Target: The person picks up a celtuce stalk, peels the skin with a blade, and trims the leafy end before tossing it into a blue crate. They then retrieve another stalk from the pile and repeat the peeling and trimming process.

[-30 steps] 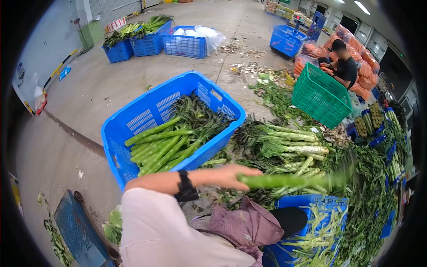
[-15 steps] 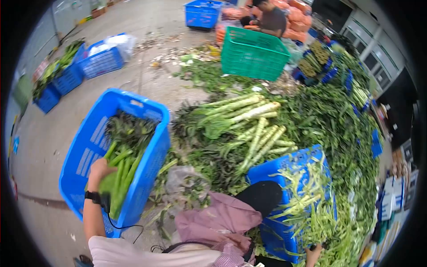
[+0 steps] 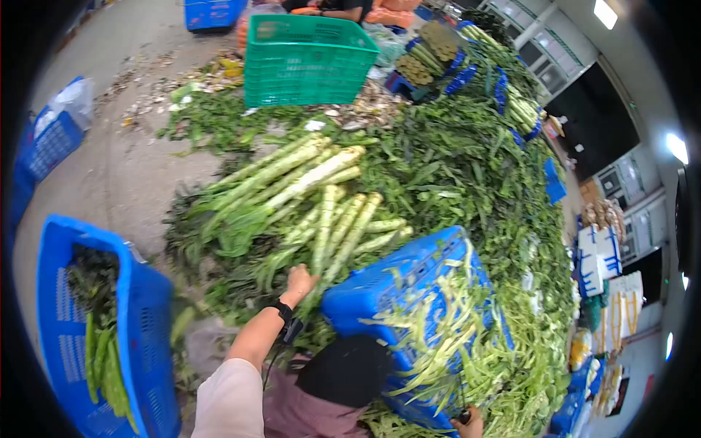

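1. The blue crate (image 3: 409,281) and the green crate (image 3: 307,62) are perforated plastic with a slight sheen.
2. The stalks (image 3: 328,219) look pale, matt and ridged where peeled.
3. The floor (image 3: 124,175) is dull, rough concrete.
4. The sleeve (image 3: 230,401) is soft matt cloth.
5. The wrist strap (image 3: 281,312) is black and matt.

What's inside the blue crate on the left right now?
The blue crate holds peeled green stalks with dark leafy tops toward its far end. Its near wall hides the bottom.

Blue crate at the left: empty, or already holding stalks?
Holding stalks. The blue crate has green stalks and dark leaves inside, well below its rim; its bottom is hidden.
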`<state>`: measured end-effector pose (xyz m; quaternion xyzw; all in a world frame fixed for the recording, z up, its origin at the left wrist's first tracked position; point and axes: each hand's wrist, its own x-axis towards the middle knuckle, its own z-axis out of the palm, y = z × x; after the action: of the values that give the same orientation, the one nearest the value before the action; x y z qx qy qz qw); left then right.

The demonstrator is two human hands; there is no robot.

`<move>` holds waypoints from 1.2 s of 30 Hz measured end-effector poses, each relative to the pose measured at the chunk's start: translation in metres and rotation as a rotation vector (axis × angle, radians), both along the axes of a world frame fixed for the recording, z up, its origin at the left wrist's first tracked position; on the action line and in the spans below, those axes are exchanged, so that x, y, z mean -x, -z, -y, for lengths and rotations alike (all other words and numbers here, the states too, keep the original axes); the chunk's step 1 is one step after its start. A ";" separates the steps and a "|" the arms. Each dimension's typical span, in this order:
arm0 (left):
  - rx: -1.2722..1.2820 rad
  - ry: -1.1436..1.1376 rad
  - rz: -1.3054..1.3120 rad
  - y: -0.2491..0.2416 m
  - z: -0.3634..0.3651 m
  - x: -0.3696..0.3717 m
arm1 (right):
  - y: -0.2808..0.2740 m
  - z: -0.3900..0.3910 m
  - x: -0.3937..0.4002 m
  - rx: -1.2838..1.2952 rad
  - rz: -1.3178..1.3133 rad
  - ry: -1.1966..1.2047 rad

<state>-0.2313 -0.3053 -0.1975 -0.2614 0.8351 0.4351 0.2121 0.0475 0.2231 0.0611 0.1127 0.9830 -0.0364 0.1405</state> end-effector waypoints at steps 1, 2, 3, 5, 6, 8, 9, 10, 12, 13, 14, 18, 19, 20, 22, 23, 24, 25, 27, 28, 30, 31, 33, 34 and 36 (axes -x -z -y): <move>0.084 -0.004 -0.072 0.026 -0.015 0.012 | 0.003 -0.008 -0.001 0.052 0.071 0.102; 0.038 -0.080 -0.052 0.022 -0.024 0.021 | 0.003 -0.010 -0.002 0.041 0.073 0.073; -0.003 -0.154 -0.027 0.012 -0.029 0.026 | 0.002 -0.007 -0.005 0.036 0.078 0.044; 0.071 -0.064 0.055 0.025 -0.030 0.037 | -0.005 0.004 -0.011 0.002 0.156 0.118; 0.144 -0.085 -0.005 0.038 -0.031 0.039 | -0.009 0.011 -0.017 -0.064 0.098 0.036; 0.137 -0.122 -0.088 0.061 -0.028 0.039 | -0.008 0.003 -0.031 -0.084 -0.017 -0.161; 0.136 -0.175 -0.175 0.054 -0.024 0.035 | -0.014 0.000 -0.035 -0.073 -0.009 -0.159; 0.013 -0.234 -0.168 0.045 -0.010 0.031 | -0.021 0.000 -0.044 -0.091 0.028 -0.013; -0.010 -0.331 -0.296 0.070 0.019 0.031 | -0.020 -0.020 -0.068 -0.033 0.087 0.346; -0.379 -0.491 -0.345 0.023 0.036 0.023 | -0.015 -0.038 -0.085 0.043 0.111 0.556; -0.609 -0.544 -0.412 -0.026 0.049 0.011 | -0.012 -0.047 -0.099 0.019 -0.016 0.522; -0.542 -0.363 -0.346 -0.118 0.102 -0.044 | 0.033 -0.073 -0.146 0.180 -0.565 0.683; -0.501 -0.297 -0.350 -0.166 0.098 -0.059 | 0.006 -0.032 -0.119 0.428 -0.603 0.860; -0.575 -0.282 -0.368 -0.175 0.105 -0.070 | 0.026 -0.047 -0.132 0.492 -0.621 0.791; -0.706 0.039 -0.369 -0.230 0.098 -0.090 | 0.026 -0.025 -0.117 0.719 -0.710 0.815; -0.786 0.071 -0.326 -0.270 0.072 -0.102 | 0.005 0.000 -0.099 0.771 -0.695 0.786; -0.813 0.100 -0.209 -0.283 0.054 -0.107 | -0.004 0.013 -0.090 0.853 -0.718 0.759; -0.831 0.115 -0.094 -0.294 0.039 -0.116 | -0.010 0.022 -0.084 0.940 -0.736 0.719; -0.860 0.390 0.026 -0.335 -0.034 -0.138 | -0.014 0.031 -0.079 1.050 -0.771 0.722; -0.860 0.499 0.123 -0.338 -0.063 -0.147 | -0.013 0.033 -0.082 1.018 -0.764 0.680; -0.873 0.671 0.277 -0.322 -0.120 -0.168 | -0.017 0.042 -0.089 0.945 -0.726 0.627; -0.886 0.739 0.335 -0.312 -0.147 -0.178 | -0.010 0.042 -0.091 0.733 -0.806 0.485; -0.926 0.834 0.429 -0.287 -0.190 -0.199 | -0.021 0.048 -0.096 0.407 -0.696 0.427; -0.950 0.836 0.476 -0.277 -0.205 -0.209 | -0.022 0.047 -0.099 0.303 -0.651 0.436; -0.852 0.819 0.578 -0.251 -0.220 -0.212 | -0.008 0.038 -0.112 0.209 -0.593 0.453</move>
<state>-0.0195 -0.0854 0.0534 0.0779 0.5312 0.5240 0.6613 0.1592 0.1853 0.0687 0.2965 0.9222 -0.1973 -0.1507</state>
